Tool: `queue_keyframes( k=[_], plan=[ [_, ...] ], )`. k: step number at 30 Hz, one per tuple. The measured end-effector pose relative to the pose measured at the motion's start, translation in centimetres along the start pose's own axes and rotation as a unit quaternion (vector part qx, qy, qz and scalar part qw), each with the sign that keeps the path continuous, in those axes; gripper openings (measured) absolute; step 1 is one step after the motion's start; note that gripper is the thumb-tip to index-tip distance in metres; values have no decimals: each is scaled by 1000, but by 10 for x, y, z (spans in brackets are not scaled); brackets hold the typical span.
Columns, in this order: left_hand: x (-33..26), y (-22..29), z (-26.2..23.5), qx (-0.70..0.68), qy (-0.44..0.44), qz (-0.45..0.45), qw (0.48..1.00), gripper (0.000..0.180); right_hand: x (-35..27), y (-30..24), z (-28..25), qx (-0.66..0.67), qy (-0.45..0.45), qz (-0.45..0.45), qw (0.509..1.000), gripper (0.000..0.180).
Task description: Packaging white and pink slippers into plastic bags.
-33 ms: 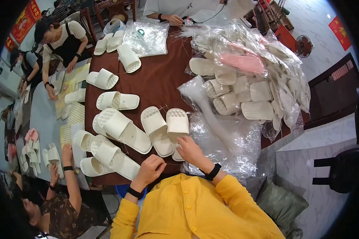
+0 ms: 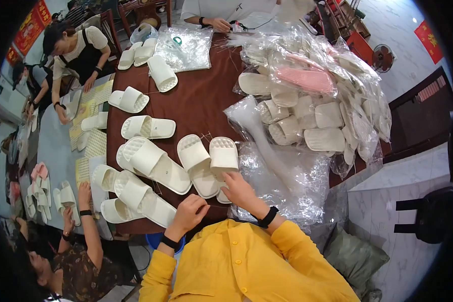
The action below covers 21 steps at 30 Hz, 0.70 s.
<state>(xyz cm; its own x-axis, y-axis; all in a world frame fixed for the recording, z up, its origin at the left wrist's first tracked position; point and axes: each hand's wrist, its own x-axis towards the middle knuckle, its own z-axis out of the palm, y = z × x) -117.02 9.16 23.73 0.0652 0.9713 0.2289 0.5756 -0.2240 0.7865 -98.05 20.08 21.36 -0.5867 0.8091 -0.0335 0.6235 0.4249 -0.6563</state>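
A pair of white slippers stands in front of me, toes away: the left one (image 2: 197, 166) and the right one (image 2: 224, 157). On the right slipper, behind its strap, my right hand (image 2: 240, 191) rests with bent fingers and covers much of the sole. My left hand (image 2: 189, 214) is at the table's near edge, just below the left slipper's heel. Its fingers are curled together, and whatever they may hold is too small to make out. Thin pale strands stick up between the slippers' toes. More white slippers (image 2: 156, 166) lie close by on the left, some overlapping.
Clear plastic bags (image 2: 287, 186) lie to the right, below a large heap of bagged slippers (image 2: 307, 110), mostly white, some pink. A brown cloth (image 2: 201, 108) covers the table. Several people work around it; one person's arm (image 2: 88, 216) reaches in at left.
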Motion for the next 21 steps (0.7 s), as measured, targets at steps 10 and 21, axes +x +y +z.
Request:
queue_keyframes(
  k=[10,21],
  plan=[
    [-9,13,16,6,-37,3,999,15,-6,11,15,-39,-11,-43,998,65],
    [3,-9,24,86,60,-8,994,13,-4,10,21,-33,11,-69,997,71]
  ],
)
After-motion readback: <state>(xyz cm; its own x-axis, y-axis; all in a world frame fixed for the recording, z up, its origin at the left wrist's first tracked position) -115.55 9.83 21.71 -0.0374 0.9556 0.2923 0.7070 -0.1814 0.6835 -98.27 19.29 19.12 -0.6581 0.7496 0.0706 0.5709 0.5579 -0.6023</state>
